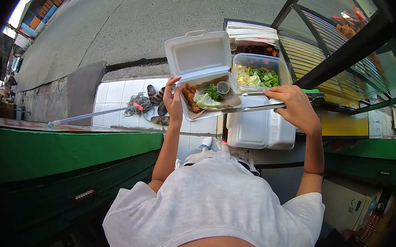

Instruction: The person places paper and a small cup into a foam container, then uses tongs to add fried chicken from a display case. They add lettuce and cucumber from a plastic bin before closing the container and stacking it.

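An open white foam box [198, 54] is held at its left side by my left hand [174, 99], fingers closed on the edge. Inside, on brown paper, lie fried chicken [189, 97], pale cabbage [207, 101], green leaves [213, 93] and a small lidded cup [223, 87]. My right hand [295, 106] grips metal tongs [254, 108], whose tips reach the box's right edge. Just beyond that hand, a clear plastic tub [262, 60] holds chopped cabbage and green leaves. Below the tongs sits a closed white foam box [248, 129].
Stacked papers [252, 32] stand behind the tub. A glass display case [345, 51] rises at the right. Green counters [76, 154] flank both sides. On the tiled floor are a mop [137, 108] and footwear [156, 95].
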`<state>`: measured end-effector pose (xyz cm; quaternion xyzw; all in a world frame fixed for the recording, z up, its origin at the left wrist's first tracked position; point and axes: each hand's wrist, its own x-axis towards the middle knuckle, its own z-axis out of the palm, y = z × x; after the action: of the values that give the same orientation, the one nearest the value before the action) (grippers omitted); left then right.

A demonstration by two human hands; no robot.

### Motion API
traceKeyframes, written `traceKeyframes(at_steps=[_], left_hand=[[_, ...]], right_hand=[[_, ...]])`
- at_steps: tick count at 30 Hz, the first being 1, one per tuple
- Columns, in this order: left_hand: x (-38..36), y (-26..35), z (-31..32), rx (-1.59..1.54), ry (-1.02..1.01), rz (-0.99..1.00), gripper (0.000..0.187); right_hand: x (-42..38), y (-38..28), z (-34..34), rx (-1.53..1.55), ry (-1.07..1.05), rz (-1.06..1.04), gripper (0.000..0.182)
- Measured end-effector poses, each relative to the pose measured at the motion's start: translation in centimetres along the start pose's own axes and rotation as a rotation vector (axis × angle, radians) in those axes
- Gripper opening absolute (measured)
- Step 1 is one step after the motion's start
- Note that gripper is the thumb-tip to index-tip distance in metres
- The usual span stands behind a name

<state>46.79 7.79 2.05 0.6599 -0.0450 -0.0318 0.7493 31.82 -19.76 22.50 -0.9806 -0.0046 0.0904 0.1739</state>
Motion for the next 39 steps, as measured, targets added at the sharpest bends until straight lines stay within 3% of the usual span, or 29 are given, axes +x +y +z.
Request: traceKeyframes(at_steps=[13, 23, 33, 39], left_hand=[[0.0, -0.3, -0.1, -0.046, 0.012, -0.021, 0.025], [-0.1, -0.6, 0.0, -0.082, 0.039, -0.058, 0.023], [0.2, -2.3, -0.6, -0.061, 0.041, -0.054, 0.025], [0.4, -1.9, -0.2, -0.084, 0.020, -0.053, 0.022]], right_hand=[[0.5, 0.2, -0.7, -0.079, 0.137, -0.088, 0.040], [1.2, 0.0, 0.7, -0.069, 0.078, -0.154, 0.036], [-2.4, 2.1, -1.5, -0.059, 0.335, 0.134, 0.045], [-3.6, 3.9, 0.2, -0.158, 0.368, 0.332, 0.044]])
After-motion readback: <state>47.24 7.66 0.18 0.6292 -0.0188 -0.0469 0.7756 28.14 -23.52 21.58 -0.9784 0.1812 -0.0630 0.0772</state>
